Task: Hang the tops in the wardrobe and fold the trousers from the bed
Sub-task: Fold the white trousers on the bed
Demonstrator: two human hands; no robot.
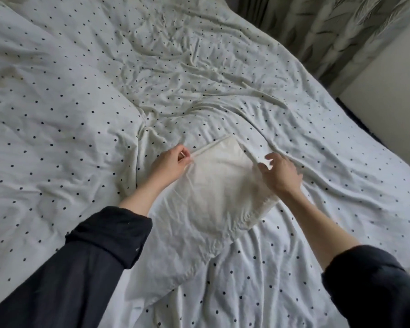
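Note:
A pair of white trousers [213, 192] lies on the bed, partly folded, its far end doubled over into a flat edge. My left hand [169, 163] pinches the far left corner of that folded edge. At the far right side of the fold my right hand [281, 172] hovers with fingers spread and relaxed, just touching or just above the cloth. The near end of the trousers trails toward me between my dark sleeves.
The bed is covered by a rumpled white duvet with small black dots [69, 95]. A patterned curtain [329, 31] hangs at the far right. Beside it, along the bed's right edge, stands a white wall or panel [393, 95].

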